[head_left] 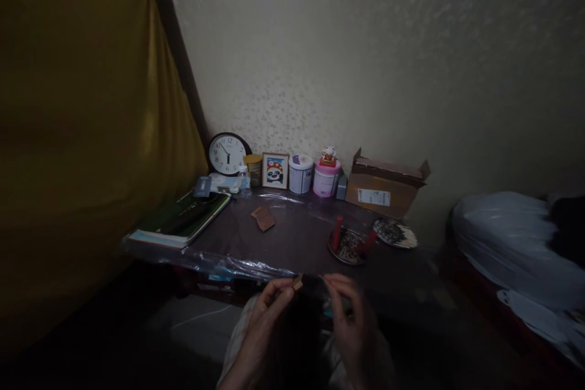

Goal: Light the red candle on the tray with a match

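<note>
Left hand (267, 312): raised, fingers (284, 288) pinched together.
Right hand (354, 317): raised opposite, fingers curled, thumb and forefinger meeting.

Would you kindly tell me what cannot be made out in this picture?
Head view:
- Dark thing between left hand and right hand: too dark to identify; only a tan piece by the left hand shows.
- Wrists: cut off by the bottom edge.
- Contents of the round plate: too small.
- Label on the cardboard box: too small to read.
- Room's left side: hidden by yellow cloth.
</note>
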Demonstrator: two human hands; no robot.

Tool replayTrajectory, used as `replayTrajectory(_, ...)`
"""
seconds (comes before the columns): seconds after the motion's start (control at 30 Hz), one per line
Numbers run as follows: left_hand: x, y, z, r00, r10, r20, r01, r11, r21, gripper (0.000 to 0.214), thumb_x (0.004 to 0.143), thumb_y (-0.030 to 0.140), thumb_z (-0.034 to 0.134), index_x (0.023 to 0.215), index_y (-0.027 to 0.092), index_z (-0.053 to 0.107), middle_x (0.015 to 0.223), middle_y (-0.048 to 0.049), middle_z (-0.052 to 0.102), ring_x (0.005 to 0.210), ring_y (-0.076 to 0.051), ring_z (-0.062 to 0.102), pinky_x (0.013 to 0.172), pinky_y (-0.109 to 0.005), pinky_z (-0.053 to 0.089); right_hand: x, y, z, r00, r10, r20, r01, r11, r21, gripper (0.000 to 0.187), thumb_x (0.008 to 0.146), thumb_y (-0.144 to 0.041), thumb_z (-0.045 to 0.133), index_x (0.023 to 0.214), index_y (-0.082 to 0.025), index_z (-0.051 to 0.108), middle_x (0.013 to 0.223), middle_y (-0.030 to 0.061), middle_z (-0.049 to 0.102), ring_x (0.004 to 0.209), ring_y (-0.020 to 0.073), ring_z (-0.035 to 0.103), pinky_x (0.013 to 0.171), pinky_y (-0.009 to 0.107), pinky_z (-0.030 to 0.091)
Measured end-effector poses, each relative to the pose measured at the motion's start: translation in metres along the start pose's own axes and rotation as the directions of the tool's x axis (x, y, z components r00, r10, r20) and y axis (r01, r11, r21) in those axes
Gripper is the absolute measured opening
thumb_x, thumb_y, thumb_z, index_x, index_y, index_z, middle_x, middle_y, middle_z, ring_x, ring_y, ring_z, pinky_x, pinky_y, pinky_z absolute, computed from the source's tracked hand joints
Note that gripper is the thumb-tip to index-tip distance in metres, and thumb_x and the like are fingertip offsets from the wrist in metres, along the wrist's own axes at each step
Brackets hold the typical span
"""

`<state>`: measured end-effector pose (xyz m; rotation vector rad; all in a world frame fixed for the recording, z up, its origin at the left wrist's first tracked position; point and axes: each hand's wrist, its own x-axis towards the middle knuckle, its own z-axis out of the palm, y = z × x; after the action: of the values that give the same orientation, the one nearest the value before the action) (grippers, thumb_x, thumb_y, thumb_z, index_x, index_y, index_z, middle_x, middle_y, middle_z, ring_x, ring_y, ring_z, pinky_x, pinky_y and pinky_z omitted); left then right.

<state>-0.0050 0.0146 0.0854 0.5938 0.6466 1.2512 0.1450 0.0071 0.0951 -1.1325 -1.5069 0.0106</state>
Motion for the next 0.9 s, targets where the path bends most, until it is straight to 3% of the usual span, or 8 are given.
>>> replayTrajectory(0.07,0.0,0.002,0.003,1.0,-0.002,-0.006,0.002,1.0,0.011,0.01,0.079,0.024,0.065,0.089,0.021,0.067,0.088,-0.0024,0.075,0.086,-0.019,0.067,0.081,-0.029,0.046,0.0,0.0,-0.001,0.997,-0.053,0.048,0.054,0.999,-0.01,0.011,0.092,-0.023,0.05,0.091,-0.023,0.062,0.089,0.0047,0.072,0.084,0.0151,0.069,0.075,0.025,0.055)
replayTrajectory(0.17,0.0,0.003,0.005,1.0,0.005,-0.021,-0.005,1.0,0.021,0.013,0.077,0.025,0.068,0.089,0.022,0.068,0.087,-0.0024,0.076,0.086,-0.019,0.067,0.082,-0.029,0.046,-0.003,0.023,0.01,0.978,-0.117,0.173,0.13,0.989,-0.064,0.019,0.094,-0.025,0.045,0.088,-0.024,0.064,0.083,0.0021,0.072,0.077,0.015,0.069,0.073,0.026,0.055)
replayTrajectory(0.23,0.0,0.002,0.005,1.0,-0.001,-0.024,0.001,1.0,0.021,0.014,0.076,0.027,0.068,0.09,0.022,0.068,0.089,-0.003,0.076,0.088,-0.021,0.067,0.082,-0.03,0.047,-0.005,0.044,0.019,0.991,-0.071,0.114,0.084,0.989,-0.118,0.022,0.094,-0.025,0.044,0.084,-0.021,0.064,0.077,0.0029,0.072,0.072,0.0155,0.069,0.067,0.025,0.055)
replayTrajectory(0.33,0.001,-0.001,0.002,1.0,-0.011,-0.015,0.011,1.0,0.015,0.014,0.076,0.027,0.068,0.089,0.021,0.067,0.088,-0.0037,0.076,0.087,-0.022,0.068,0.082,-0.031,0.047,-0.004,0.057,0.023,0.999,0.038,0.003,-0.038,0.997,-0.067,0.017,0.092,-0.025,0.048,0.086,-0.019,0.063,0.082,0.0045,0.072,0.079,0.0158,0.069,0.072,0.026,0.055)
replayTrajectory(0.57,0.002,-0.002,0.004,1.0,-0.019,0.009,0.019,0.999,-0.034,0.012,0.078,0.025,0.066,0.089,0.021,0.067,0.09,-0.0042,0.075,0.088,-0.021,0.067,0.084,-0.031,0.047,-0.004,0.018,0.014,0.997,0.081,0.008,-0.082,0.985,0.155,0.008,0.088,-0.018,0.056,0.087,-0.021,0.063,0.086,0.0036,0.072,0.085,0.0151,0.068,0.078,0.026,0.055)
replayTrajectory(0.77,0.001,-0.001,0.004,1.0,-0.024,0.016,0.025,0.997,-0.068,0.011,0.078,0.024,0.067,0.088,0.02,0.068,0.089,-0.004,0.075,0.087,-0.018,0.066,0.086,-0.029,0.044,-0.01,0.016,0.019,0.998,0.001,0.059,-0.009,0.992,0.127,0.008,0.088,-0.016,0.055,0.086,-0.021,0.061,0.087,0.0032,0.071,0.083,0.0144,0.068,0.076,0.027,0.055)
replayTrajectory(0.9,0.002,0.0,0.004,1.0,-0.027,0.016,0.028,0.997,-0.071,0.011,0.075,0.026,0.069,0.085,0.02,0.069,0.089,-0.0052,0.076,0.089,-0.019,0.066,0.087,-0.03,0.044,-0.004,0.004,0.009,0.999,-0.009,0.032,0.007,0.997,0.074,0.01,0.09,-0.018,0.053,0.087,-0.022,0.061,0.087,0.0036,0.071,0.081,0.0147,0.068,0.074,0.027,0.055)
